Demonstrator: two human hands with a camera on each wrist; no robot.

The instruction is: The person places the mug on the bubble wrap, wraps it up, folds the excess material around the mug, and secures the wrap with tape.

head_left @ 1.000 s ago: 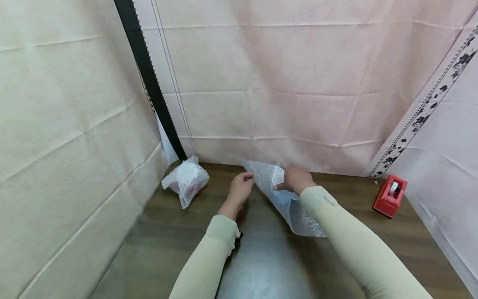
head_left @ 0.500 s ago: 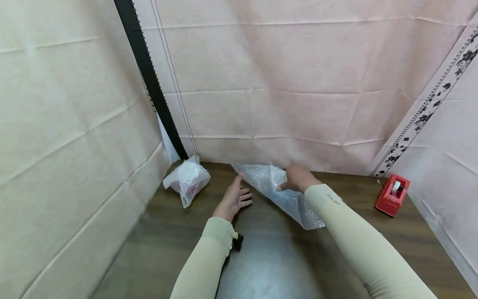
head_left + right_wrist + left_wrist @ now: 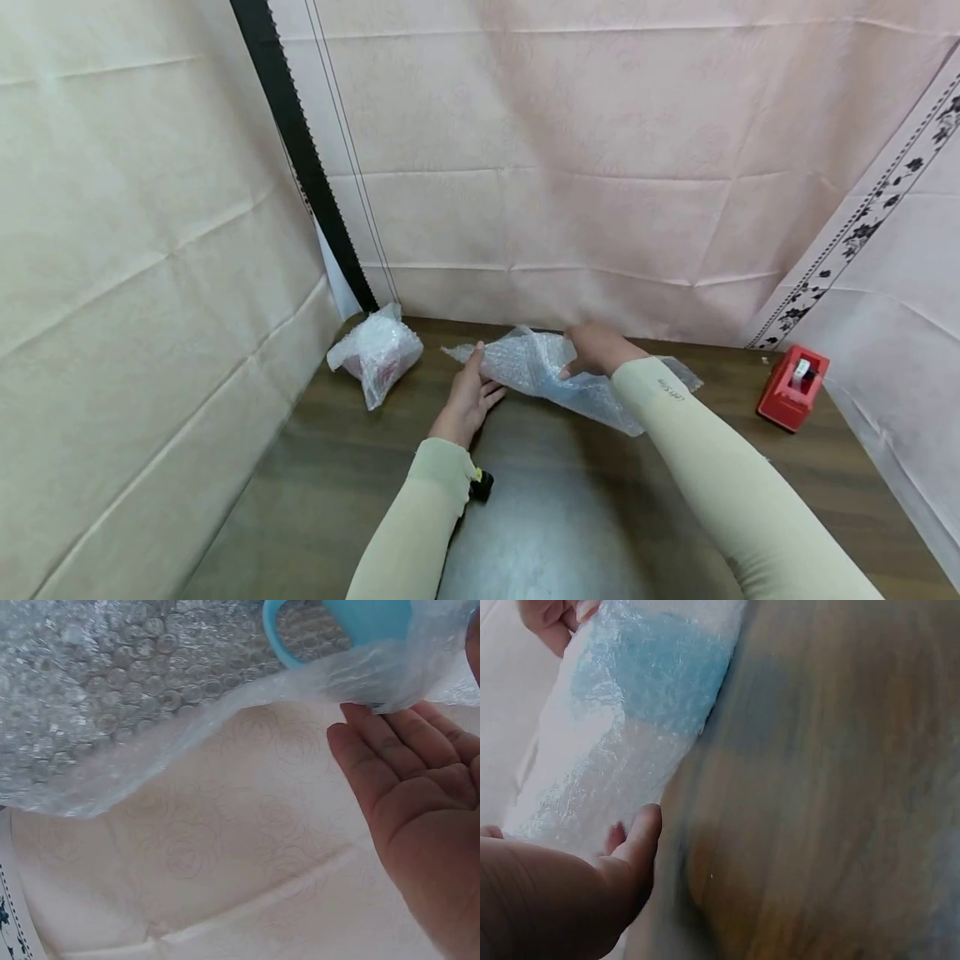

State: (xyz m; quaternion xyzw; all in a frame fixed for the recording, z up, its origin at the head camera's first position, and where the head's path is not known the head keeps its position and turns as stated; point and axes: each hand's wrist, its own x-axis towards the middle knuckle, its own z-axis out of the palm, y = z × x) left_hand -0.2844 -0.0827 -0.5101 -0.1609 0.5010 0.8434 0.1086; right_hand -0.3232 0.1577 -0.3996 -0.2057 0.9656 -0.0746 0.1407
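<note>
A light blue mug (image 3: 371,621) with a handle lies rolled inside clear bubble wrap (image 3: 525,367), its colour showing through the plastic in the left wrist view. My right hand (image 3: 598,348) holds the roll around the mug, thumb on the near side and fingers against the back. At the roll's left end is my left hand (image 3: 463,404), its thumb up along the wrap and the other fingers nearly straight below it. In the right wrist view a loose flap of wrap stretches away beside the mug's handle.
A finished-looking bubble-wrapped bundle (image 3: 378,354) with something reddish inside sits at the back left. A red tape dispenser (image 3: 793,387) stands on the right of the wooden table (image 3: 337,500). Pale cloth walls (image 3: 600,208) enclose the back and sides.
My left hand lets go of the wrap's edge, spreads its fingers, then comes against the left end. The roll has turned more level, its near right end moving back; my right hand keeps hold.
</note>
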